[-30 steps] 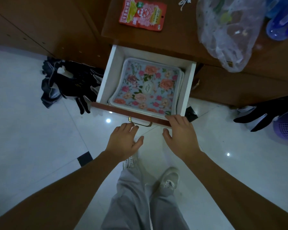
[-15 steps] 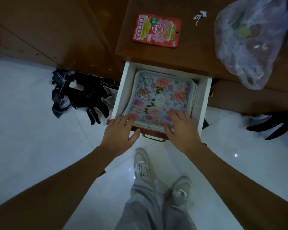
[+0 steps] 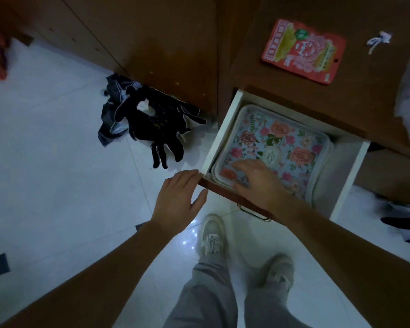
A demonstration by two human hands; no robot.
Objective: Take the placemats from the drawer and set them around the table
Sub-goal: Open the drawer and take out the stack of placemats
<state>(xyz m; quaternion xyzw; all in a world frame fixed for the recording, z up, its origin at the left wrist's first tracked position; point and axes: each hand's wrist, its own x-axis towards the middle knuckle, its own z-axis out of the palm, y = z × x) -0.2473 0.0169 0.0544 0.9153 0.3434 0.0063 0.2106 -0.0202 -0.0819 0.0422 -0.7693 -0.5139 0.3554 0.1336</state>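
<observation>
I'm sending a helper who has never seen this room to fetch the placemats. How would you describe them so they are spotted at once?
Find the brown wooden cabinet and its one open drawer, white inside. The placemats lie flat in it as a stack, the right hand resting on their near corner. They alone carry a pale blue print of pink and orange roses with a pale border.

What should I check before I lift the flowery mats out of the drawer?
1. Drawer pulled open: ok.
2. Floral placemats in sight, lying flat inside: ok.
3. Right hand on the top mat's near edge: ok.
4. Grip closed on the mats: not ok, fingers lie spread on top.
5. Left hand steadying the drawer's front corner: ok.
6. How many mats are stacked: cannot tell.
</observation>
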